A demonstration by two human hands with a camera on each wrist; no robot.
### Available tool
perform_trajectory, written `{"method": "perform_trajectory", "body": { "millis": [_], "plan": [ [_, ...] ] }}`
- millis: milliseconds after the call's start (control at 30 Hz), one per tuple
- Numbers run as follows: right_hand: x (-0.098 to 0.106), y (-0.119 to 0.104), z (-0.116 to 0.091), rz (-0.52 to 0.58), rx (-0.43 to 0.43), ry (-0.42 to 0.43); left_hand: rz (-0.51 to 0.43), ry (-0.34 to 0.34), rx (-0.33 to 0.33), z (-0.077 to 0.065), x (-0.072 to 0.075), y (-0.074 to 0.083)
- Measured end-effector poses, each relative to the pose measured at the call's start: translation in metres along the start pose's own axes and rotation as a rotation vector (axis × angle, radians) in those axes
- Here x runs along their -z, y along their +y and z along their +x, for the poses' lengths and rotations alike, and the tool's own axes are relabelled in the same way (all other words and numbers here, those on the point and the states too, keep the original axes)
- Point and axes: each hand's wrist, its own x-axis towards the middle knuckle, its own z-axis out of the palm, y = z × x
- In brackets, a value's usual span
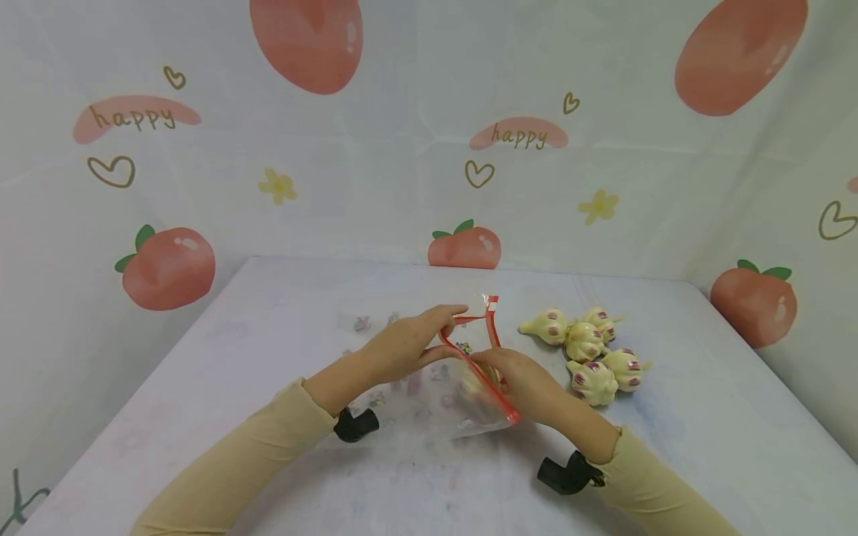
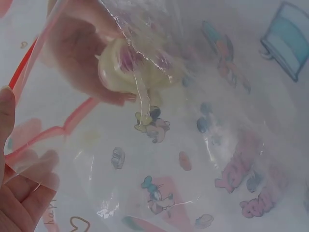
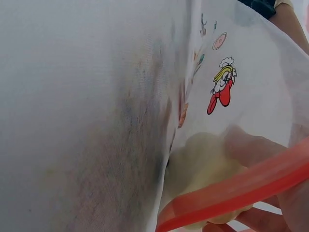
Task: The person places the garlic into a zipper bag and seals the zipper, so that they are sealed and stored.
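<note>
A clear zip bag with a red-edged mouth and small cartoon prints lies on the table, its mouth facing right. My left hand pinches the bag's rim between thumb and fingers and holds the mouth apart. Through the mouth reaches my right hand, its fingers around a garlic bulb with purple streaks. The plastic covers this bulb in all views, and the red rim crosses in front of it in the right wrist view.
Several more garlic bulbs sit in a cluster on the table, just right of my right hand. A white backdrop printed with fruit and hearts stands behind and at the sides. Black wrist mounts hang below both wrists.
</note>
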Motion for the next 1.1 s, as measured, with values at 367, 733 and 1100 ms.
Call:
{"method": "perform_trajectory", "body": {
  "millis": [367, 733, 1100],
  "plan": [
    [0.000, 0.000, 0.001, 0.097, -0.011, -0.006, -0.006, -0.024, -0.002, 0.000, -0.002, -0.001],
    [0.004, 0.002, 0.001, 0.210, 0.016, -0.005, -0.031, -0.026, 0.011, 0.001, 0.000, -0.002],
    [0.017, 0.007, -0.006, 0.160, 0.035, 0.162, -0.018, -0.016, 0.031, 0.000, 0.004, -0.003]
  ]
}}
